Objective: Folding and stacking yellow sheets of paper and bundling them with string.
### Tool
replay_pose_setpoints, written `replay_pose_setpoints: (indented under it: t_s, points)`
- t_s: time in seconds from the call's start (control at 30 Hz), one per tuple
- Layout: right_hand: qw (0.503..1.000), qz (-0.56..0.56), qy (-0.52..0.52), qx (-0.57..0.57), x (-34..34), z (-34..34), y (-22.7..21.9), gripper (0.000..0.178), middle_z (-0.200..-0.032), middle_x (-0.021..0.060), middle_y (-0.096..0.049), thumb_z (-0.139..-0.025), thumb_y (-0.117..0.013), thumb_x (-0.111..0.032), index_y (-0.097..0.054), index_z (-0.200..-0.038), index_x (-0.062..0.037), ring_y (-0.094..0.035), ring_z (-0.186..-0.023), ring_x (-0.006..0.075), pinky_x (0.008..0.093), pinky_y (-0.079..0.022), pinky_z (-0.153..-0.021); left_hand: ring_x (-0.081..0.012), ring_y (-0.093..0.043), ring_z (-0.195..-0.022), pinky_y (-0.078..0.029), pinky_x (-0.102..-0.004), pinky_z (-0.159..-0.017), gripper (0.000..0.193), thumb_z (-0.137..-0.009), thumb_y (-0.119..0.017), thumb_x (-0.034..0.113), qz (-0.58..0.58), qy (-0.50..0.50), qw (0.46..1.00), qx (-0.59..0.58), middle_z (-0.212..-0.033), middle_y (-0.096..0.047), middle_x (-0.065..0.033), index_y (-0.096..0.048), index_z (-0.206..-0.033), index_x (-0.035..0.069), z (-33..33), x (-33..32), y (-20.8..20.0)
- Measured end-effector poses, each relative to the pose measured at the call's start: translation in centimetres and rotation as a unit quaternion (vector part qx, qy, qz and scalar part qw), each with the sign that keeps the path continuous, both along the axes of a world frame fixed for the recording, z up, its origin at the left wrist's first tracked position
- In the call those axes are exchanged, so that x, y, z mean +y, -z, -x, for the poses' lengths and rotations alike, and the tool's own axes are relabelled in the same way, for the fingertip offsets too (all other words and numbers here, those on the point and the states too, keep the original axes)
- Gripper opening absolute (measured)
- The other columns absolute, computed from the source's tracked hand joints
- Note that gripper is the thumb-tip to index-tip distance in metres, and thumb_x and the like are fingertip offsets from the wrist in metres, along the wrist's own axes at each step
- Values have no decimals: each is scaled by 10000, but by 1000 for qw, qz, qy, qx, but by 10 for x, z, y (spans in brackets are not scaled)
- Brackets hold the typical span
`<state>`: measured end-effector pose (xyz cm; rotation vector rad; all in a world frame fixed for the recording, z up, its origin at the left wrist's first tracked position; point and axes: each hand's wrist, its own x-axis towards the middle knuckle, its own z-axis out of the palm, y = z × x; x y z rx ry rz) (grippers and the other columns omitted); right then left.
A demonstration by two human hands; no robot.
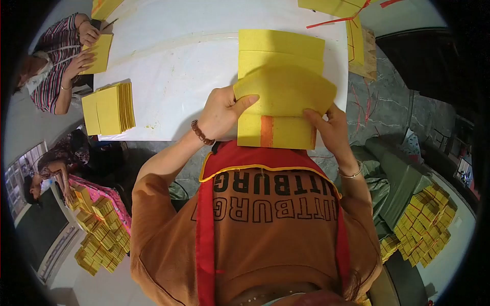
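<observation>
Both of my hands hold a curved sheet of yellow paper (286,89) over the white table's near edge. My left hand (224,109) pinches its left side, the thumb lying on top. At the right side, my right hand (332,130) grips the paper with its thumb in front and its fingers behind. Beneath and beyond the sheet lie more yellow papers (280,43), overlapping with their far edges staggered. An orange strip (266,131) runs down the part nearest my red apron (260,158). How many sheets are in my grip cannot be made out.
A yellow paper stack (107,109) stands on the white table (168,76) at left. Beyond it, a person in stripes handles yellow paper (102,56). Tied bundles (356,46) sit at the far right. Piles of bundles (426,222) rise at both sides; another person bends at lower left.
</observation>
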<state>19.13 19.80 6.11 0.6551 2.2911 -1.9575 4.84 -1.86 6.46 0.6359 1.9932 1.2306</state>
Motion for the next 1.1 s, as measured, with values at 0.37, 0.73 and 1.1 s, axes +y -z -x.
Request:
replay_pose_setpoints:
  t_s: [0.37, 0.73, 1.1]
  points:
    - [987, 144, 61, 23, 5, 2, -1, 245, -938, 4, -621, -935, -518, -177, -600, -1047, 26, -525, -886, 60, 221, -417, -803, -58, -582, -762, -480, -238, -662, 264, -892, -607, 184, -91, -62, 991, -77, -850, -686, -60, -624, -1047, -29, 0, 4, 10]
    - [987, 119, 95, 59, -7, -6, 7, 450, -989, 112, -602, -923, -508, -85, -343, -1336, -15, -569, -922, 113, 257, -453, -768, -185, -583, -585, -421, -288, -533, 258, -886, -596, 249, 38, -40, 963, 263, -651, -614, -103, -607, -883, -9, -11, 4, 17]
    - [988, -107, 50, 101, -7, 15, 6, 330, -989, 112, -615, -822, -643, -82, -573, -1138, -19, -599, -853, 165, 267, -469, -733, -194, -463, -403, -343, -328, -420, 291, -874, -601, 238, -8, -152, 982, 110, -486, -485, -114, -538, -733, -9, -9, 16, 19]
